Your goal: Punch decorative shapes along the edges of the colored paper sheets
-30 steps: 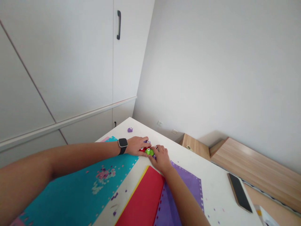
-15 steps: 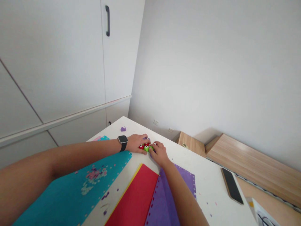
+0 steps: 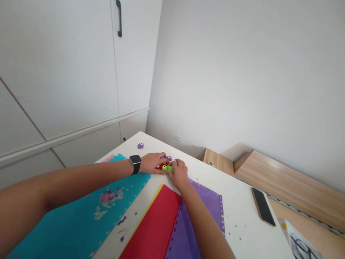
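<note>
Through my feed I see a tight cluster of small rounded pieces [image 3: 165, 164], partly covered, with white, dark-centred eye-like discs. Around one upward-facing green piece [image 3: 164, 168], a red one [image 3: 158, 167] sits at nine o'clock, more green [image 3: 170, 168] at three, and a purple one [image 3: 169, 158] at one.

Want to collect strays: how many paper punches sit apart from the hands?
1: a purple punch near the table's far corner. Others cluster at the left hand and right hand, some possibly hidden.
</note>
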The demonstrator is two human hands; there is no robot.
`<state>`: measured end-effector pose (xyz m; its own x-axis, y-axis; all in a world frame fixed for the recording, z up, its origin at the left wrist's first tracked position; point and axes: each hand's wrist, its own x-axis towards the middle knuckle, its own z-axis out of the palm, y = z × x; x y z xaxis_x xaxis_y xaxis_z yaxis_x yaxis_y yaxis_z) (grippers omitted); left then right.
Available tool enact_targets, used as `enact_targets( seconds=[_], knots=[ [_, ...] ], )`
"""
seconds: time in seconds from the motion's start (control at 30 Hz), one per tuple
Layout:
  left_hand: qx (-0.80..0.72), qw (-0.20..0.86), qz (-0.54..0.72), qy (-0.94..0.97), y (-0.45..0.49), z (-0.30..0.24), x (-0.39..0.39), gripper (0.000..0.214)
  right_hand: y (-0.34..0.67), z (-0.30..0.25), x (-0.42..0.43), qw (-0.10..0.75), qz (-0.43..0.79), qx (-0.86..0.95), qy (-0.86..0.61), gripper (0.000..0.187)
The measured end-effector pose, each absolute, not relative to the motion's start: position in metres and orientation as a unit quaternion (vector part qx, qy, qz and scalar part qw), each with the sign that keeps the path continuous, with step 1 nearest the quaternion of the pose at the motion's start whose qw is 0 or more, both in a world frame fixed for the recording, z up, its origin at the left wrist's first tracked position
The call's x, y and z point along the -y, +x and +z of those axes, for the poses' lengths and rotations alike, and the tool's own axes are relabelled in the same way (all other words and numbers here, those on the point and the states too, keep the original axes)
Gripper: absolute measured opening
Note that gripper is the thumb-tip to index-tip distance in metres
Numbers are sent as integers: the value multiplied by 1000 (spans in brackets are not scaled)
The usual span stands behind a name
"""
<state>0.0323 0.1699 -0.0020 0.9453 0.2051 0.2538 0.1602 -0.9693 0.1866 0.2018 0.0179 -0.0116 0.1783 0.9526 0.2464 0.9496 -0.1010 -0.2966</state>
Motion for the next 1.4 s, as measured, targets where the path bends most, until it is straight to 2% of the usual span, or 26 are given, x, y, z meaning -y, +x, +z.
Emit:
enact_targets(
  seconds=[0.13,0.3,0.37,0.5,0.63,0.73,0.8,0.9,0.97,1.03,1.17,1.4],
  knots=[
    [-92,89,133,983,24,-1,-170,55,204,-11,-11,193,3,659,-727,31],
    [-95,96,155,979,18,0,-171,66,206,-14,-7,197,-5,677,-709,67],
    [-106,85,171,976,19,-1,-172,72,211,-15,-9,197,-6,682,-704,62],
    [-106,64,183,975,25,-2,-174,71,225,-18,-16,202,2,700,-685,40],
    [-108,75,194,972,35,-5,-177,70,229,-19,-23,216,4,717,-662,40],
    [-107,103,212,966,41,-9,-180,74,230,-16,-25,234,2,718,-656,53],
    [-100,129,217,962,43,-11,-183,84,236,-11,-23,253,-2,705,-662,62],
    [-84,178,197,961,43,-16,-186,99,254,2,-5,282,-10,668,-689,62],
    [-81,202,177,960,43,-18,-186,101,267,10,23,289,-11,646,-707,66],
    [-83,217,163,959,43,-19,-186,100,273,13,64,274,-3,644,-714,84],
    [-79,231,158,957,47,-21,-185,96,250,-6,150,179,31,665,-725,115],
    [-61,227,170,957,62,-23,-176,98,185,-49,205,170,55,643,-745,119]
  ],
)
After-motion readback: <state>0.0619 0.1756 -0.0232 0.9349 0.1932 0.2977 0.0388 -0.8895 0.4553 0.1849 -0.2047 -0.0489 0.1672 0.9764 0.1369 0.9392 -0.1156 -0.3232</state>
